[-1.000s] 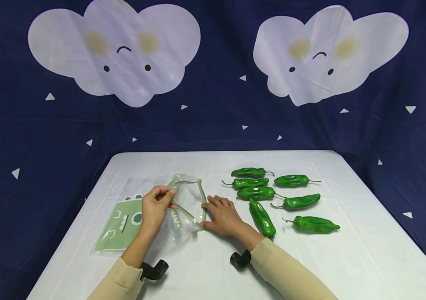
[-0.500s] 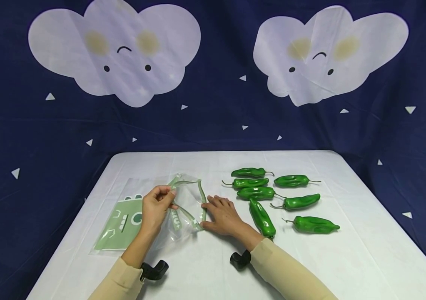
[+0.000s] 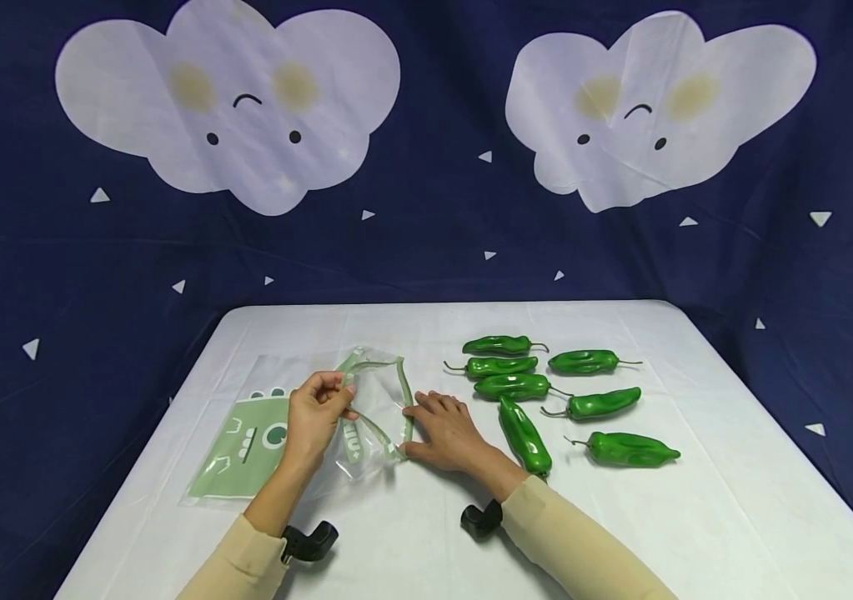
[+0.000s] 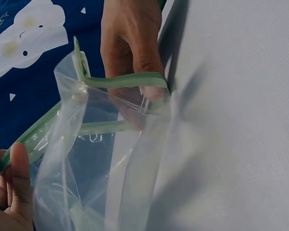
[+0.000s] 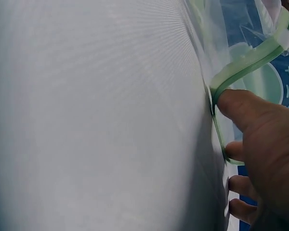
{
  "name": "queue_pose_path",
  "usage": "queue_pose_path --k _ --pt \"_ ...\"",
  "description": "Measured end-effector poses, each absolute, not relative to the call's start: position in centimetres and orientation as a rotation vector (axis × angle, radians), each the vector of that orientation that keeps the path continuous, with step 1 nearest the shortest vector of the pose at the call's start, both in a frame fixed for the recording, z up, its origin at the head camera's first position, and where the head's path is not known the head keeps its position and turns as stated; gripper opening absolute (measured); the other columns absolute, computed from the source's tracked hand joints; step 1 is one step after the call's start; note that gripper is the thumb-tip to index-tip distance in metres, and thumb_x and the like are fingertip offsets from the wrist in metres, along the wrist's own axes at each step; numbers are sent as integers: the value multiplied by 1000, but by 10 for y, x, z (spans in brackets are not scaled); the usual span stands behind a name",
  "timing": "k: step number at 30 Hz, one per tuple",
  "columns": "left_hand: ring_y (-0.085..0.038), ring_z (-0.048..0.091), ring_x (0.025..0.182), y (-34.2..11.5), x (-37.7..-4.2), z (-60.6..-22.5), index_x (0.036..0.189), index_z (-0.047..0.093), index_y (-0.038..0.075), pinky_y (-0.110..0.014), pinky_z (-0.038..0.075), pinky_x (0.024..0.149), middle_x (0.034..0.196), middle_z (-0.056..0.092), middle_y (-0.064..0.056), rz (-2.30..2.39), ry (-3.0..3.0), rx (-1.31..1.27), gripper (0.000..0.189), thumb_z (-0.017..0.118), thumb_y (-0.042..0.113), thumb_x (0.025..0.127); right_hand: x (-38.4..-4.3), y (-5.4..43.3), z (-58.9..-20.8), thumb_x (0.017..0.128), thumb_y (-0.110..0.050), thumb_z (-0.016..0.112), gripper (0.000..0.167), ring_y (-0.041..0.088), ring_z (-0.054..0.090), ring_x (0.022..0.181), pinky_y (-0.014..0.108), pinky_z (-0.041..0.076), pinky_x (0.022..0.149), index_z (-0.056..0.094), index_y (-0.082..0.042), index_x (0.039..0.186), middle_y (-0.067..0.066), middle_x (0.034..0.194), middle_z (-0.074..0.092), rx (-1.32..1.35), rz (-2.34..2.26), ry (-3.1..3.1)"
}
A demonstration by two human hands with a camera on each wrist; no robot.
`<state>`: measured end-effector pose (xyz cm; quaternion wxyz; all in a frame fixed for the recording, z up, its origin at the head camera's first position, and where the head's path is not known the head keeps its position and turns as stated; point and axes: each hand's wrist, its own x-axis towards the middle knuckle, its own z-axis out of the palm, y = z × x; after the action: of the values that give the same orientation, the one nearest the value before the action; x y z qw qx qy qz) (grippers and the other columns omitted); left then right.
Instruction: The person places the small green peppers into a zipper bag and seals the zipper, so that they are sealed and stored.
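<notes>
A clear zip bag [image 3: 234, 458] with a green cartoon print lies on the left of the table, its mouth spread wide to the right. My left hand [image 3: 313, 421] pinches the near side of the mouth between thumb and fingers and holds it raised. The green zip strip [image 4: 125, 80] runs round the opening in the left wrist view. My right hand [image 3: 449, 432] rests at the far right of the mouth with fingers spread. Its thumb [image 5: 241, 107] touches the strip at one corner, and a fingertip touches it further along.
Several green peppers with stems lie right of the hands; one pepper [image 3: 525, 437] is close beside the right wrist. Another pepper [image 3: 632, 450] lies furthest right. The white table [image 3: 426, 542] ends at a dark blue cloud-print cloth [image 3: 441, 242] behind it.
My left hand has shifted slightly to the right with the pinched edge of the bag. The right hand and the peppers stay in place.
</notes>
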<state>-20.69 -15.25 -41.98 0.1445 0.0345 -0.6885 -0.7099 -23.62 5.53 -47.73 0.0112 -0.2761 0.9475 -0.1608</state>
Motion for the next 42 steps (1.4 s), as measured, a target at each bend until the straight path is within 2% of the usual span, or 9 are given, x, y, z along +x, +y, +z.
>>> queue_pose_path --k 14,24,42 --pt "-5 55 54 -151 -211 -426 107 57 -10 -18 56 49 81 53 -2 -2044 -2078 101 23 61 -7 84 -243 59 -471 85 -51 62 58 32 41 132 51 36 108 51 -20 134 9 143 46 -899 -714 2966" --pt "-5 55 61 -150 -210 -427 111 57 -8 -19 57 50 89 55 -6 -2035 -2142 107 26 62 -3 85 -242 60 -470 86 -51 61 58 31 43 130 49 38 107 51 -20 134 10 141 49 -944 -751 2994" --pt "-5 54 62 -150 -211 -429 108 57 -8 -20 56 49 82 53 -2 -2013 -2180 84 24 62 -6 84 -238 66 -466 85 -49 63 59 30 48 125 49 40 104 50 -18 134 9 139 51 -960 -849 3023"
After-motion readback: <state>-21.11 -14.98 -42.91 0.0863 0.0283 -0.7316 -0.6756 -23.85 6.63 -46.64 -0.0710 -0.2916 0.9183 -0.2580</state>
